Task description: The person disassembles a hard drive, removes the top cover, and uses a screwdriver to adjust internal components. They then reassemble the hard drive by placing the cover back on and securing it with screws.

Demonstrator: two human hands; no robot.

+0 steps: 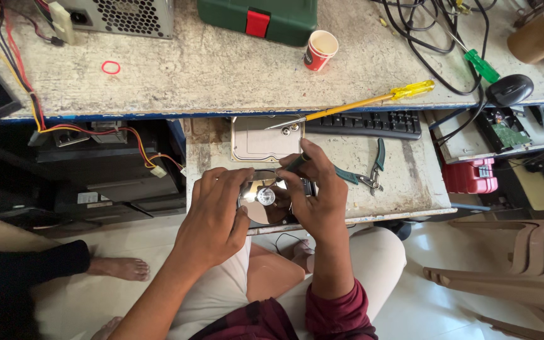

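An opened hard drive (pixel 266 204) with a shiny round platter lies near the front edge of a pull-out tray (pixel 404 182). My left hand (pixel 212 211) grips the drive's left side, fingers over the platter's rim. My right hand (pixel 316 192) is closed around a small dark-green screwdriver (pixel 297 162) whose tip points down at the platter hub. The drive's metal cover (pixel 262 138) rests flat just behind the drive.
Green-handled pliers (pixel 369 173) lie to the right on the tray. A yellow screwdriver (pixel 360 101), keyboard (pixel 373 123), red paper cup (pixel 319 50), green case (pixel 259 19), mouse (pixel 508 90) and cables crowd the bench. Another person's bare foot (pixel 118 267) is at left; a plastic chair (pixel 511 264) at right.
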